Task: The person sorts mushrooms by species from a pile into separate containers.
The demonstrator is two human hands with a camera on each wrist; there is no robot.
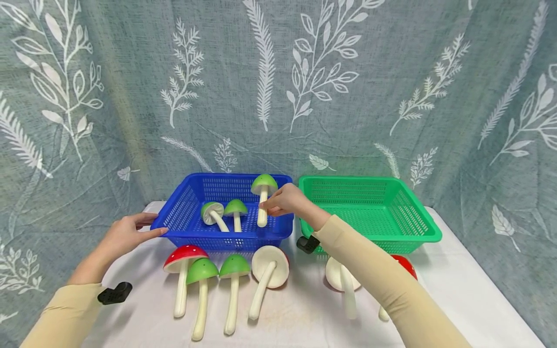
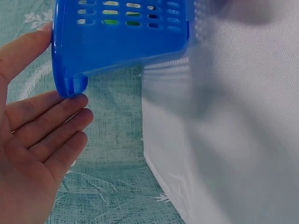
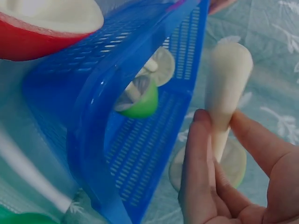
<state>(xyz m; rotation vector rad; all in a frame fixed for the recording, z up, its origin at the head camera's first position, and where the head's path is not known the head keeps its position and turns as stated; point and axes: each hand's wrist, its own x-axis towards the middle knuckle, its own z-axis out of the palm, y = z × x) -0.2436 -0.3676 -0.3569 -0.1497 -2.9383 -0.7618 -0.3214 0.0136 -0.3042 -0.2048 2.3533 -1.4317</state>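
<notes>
My right hand (image 1: 289, 199) pinches the white stem of a green-capped toy mushroom (image 1: 264, 182) over the right part of the blue basket (image 1: 226, 235). In the right wrist view its stem (image 3: 230, 70) sits between thumb and fingertips. Two green-capped mushrooms (image 1: 236, 208) lie inside the basket. At the basket's left front corner, my left hand (image 1: 126, 233) touches the rim. The left wrist view shows its fingers (image 2: 51, 119) straight against the rim's corner, with the thumb apart from them on the same rim.
A green basket (image 1: 426, 237) stands right of the blue one. Along the front of the white table (image 1: 300, 328) lie two green-capped mushrooms (image 1: 235, 266) and several red-capped mushrooms (image 1: 186, 256), two partly behind my right forearm. A patterned grey-green cloth (image 1: 226, 58) hangs behind.
</notes>
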